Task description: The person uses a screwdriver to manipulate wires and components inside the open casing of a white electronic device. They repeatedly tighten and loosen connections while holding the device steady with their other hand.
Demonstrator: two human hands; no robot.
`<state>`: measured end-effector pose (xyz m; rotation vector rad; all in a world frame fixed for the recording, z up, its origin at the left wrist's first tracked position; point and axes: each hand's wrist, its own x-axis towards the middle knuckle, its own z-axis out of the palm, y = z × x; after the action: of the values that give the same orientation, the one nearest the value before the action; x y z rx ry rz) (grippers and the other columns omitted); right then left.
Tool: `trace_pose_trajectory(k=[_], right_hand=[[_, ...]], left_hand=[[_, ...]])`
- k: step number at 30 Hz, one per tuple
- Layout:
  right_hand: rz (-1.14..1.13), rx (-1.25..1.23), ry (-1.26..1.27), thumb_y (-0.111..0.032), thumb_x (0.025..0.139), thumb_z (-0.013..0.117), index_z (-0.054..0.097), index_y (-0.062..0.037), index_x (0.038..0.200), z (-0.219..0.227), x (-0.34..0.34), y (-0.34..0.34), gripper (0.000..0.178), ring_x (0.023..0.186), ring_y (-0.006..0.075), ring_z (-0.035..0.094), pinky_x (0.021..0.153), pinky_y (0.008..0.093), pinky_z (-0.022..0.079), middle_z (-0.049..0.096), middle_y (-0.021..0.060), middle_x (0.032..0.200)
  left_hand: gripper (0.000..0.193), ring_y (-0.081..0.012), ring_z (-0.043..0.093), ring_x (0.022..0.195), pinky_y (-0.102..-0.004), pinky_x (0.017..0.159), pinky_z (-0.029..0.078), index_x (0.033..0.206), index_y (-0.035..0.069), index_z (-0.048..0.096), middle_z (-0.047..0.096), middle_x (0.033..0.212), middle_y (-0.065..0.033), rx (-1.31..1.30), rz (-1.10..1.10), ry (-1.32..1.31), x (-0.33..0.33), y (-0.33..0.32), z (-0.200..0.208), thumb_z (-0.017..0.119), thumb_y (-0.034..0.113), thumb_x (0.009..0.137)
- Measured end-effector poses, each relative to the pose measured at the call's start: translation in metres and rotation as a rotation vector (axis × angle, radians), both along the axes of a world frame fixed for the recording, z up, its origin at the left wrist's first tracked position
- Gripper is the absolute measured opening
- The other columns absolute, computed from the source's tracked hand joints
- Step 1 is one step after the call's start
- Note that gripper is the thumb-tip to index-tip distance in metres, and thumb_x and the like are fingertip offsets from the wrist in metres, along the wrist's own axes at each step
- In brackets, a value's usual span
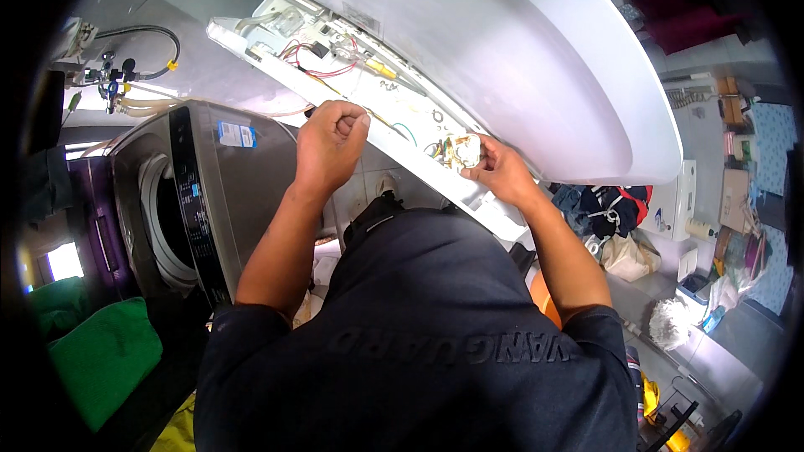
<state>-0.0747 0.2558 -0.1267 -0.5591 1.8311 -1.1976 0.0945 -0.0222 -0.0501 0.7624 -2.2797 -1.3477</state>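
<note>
A long white appliance panel (394,138) lies slantwise before me, its wired inside facing up. Red, yellow and other thin wires (322,69) run along it, with a yellow sleeve (381,69) on one of them. At its right end my right hand (502,174) grips a small white part with wires (466,151) between thumb and fingers. My left hand (333,141) is closed at the panel's near edge, the fingertips curled together; whatever they may pinch is too small to make out.
Behind the panel rises a large curved white cover (502,50). A grey top-loading washing machine (205,192) stands left, below a wall tap with hoses (109,79). Green cloth (105,356) lies at lower left. Dark clothes (610,209) and a pale bag (630,258) sit at right.
</note>
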Motion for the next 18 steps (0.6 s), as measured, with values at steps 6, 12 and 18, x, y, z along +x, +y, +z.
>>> trace_pose_trajectory(k=[6,12,18], right_hand=[[0.029,0.085,0.005,0.005,0.087,0.076,0.054,0.0024,0.141,0.018,0.001,-0.005,0.059,0.092,0.0072,0.064,0.084,0.0242,0.052,0.068,0.0033,0.114],[0.04,0.096,0.028,0.002,0.087,0.078,0.055,0.002,0.141,0.023,0.002,-0.005,0.059,0.087,0.0061,0.063,0.08,0.0229,0.051,0.069,0.003,0.11],[0.027,0.06,0.009,0.001,0.087,0.078,0.054,0.0025,0.141,0.019,0.003,-0.005,0.059,0.089,0.0062,0.064,0.081,0.0232,0.052,0.07,0.0032,0.109]], left_hand=[[0.012,-0.0132,0.058,0.069,-0.0289,0.068,0.051,0.096,0.002,0.071,0.065,0.085,-0.0063,-0.001,0.01,-0.019,0.0,0.0,-0.003,0.073,0.012,0.091],[0.012,-0.0131,0.058,0.069,-0.0288,0.068,0.051,0.095,0.001,0.071,0.064,0.084,-0.0061,-0.031,0.003,-0.024,-0.001,0.001,0.003,0.073,0.012,0.091],[0.012,-0.0123,0.058,0.069,-0.0282,0.068,0.051,0.095,0.001,0.071,0.064,0.084,-0.0062,-0.02,0.007,-0.034,0.0,0.0,0.001,0.073,0.011,0.091]])
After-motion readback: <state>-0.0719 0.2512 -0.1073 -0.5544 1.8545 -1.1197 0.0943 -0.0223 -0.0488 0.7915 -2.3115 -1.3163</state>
